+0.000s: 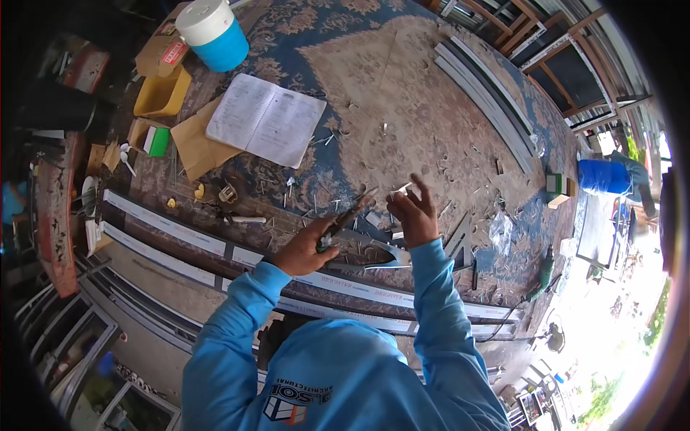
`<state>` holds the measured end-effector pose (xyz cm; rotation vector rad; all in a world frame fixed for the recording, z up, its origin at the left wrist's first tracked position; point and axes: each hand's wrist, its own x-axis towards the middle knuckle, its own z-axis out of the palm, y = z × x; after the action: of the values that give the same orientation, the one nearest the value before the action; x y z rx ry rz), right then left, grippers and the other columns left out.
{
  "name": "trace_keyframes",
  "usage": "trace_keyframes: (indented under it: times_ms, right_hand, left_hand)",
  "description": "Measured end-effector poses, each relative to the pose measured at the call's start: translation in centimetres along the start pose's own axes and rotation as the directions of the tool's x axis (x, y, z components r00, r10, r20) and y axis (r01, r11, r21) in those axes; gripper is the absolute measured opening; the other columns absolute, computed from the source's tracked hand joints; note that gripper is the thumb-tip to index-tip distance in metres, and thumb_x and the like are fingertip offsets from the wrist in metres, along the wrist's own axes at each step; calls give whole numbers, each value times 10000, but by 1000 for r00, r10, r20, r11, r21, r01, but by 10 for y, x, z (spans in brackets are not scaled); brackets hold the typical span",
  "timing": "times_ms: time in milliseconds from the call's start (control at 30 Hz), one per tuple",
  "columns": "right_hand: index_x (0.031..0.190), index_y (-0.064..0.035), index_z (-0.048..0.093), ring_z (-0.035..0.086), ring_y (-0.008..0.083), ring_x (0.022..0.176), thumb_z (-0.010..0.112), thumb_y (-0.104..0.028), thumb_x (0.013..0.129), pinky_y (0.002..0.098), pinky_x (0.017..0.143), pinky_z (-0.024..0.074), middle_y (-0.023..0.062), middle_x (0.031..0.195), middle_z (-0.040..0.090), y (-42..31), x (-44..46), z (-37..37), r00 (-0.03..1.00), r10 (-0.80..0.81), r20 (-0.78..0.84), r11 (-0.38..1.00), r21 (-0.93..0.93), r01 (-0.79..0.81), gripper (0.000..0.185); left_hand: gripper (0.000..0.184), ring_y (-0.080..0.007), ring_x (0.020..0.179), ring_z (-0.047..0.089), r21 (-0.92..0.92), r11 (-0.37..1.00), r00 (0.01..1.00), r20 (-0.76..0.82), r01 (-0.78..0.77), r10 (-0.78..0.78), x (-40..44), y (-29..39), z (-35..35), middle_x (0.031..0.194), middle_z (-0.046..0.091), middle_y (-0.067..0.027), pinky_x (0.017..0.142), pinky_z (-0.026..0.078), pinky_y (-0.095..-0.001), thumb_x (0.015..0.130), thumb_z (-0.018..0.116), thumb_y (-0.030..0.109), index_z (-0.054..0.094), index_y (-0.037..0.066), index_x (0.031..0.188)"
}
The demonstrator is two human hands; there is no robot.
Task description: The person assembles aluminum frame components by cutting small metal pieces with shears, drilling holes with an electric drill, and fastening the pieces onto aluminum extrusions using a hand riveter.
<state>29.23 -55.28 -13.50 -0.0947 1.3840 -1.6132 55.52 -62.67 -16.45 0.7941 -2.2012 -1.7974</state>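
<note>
My left hand (305,249) is closed around a dark, narrow hand tool (349,215), whose tip points up and to the right over the littered carpeted table (388,93). To its right, my right hand (417,210) has its thumb and fingers drawn together at a small pale piece (402,190), with one finger raised. A metal saw-like blade (388,255) lies below and between the hands. Beside my right wrist rests a grey triangular square (460,241). Small offcuts and shavings are scattered around.
Long wrapped aluminium profiles (330,284) run along the near edge. An open notebook (266,118), a blue-and-white cooler (213,39) and a yellow bin (164,93) stand at upper left. More profiles (485,97) lie at upper right; a green power tool (544,276) is at right.
</note>
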Motion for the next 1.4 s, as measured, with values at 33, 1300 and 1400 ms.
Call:
trace_keyframes:
  times_ms: [33, 1300, 1400]
  right_hand:
    - [1188, -35, 634, 711, 213, 873, 681, -51, 954, 339, 757, 615, 76, 974, 683, 6, 1, -1, 1000, 29, 11, 998, 63, -29, 239]
    - [1174, -72, 615, 692, 182, 944, 630, -167, 999, 309, 760, 562, 65, 1110, 702, 48, 7, -18, 994, 85, -71, 995, 59, -81, 199]
    - [1288, -64, 599, 697, 179, 957, 646, -183, 982, 299, 717, 552, 82, 1169, 704, 42, 5, -30, 987, 91, -133, 996, 9, -90, 331]
  left_hand:
    - [651, -391, 1272, 551, 1, 1000, 1000, -1, -18, 18, 1, 1, 1, 1357, 575, -203, 1062, 429, -445, 907, 748, 162, 456, 77, 1482]
    - [560, -281, 1050, 675, -179, 973, 985, -68, 143, -157, -1, -34, -3, 1172, 689, -159, 901, 541, -402, 892, 752, 193, 535, 29, 1382]
    - [628, -342, 1149, 625, 22, 983, 981, -61, 184, -182, -1, 10, -15, 1259, 635, -206, 983, 485, -446, 846, 739, 100, 498, 2, 1418]
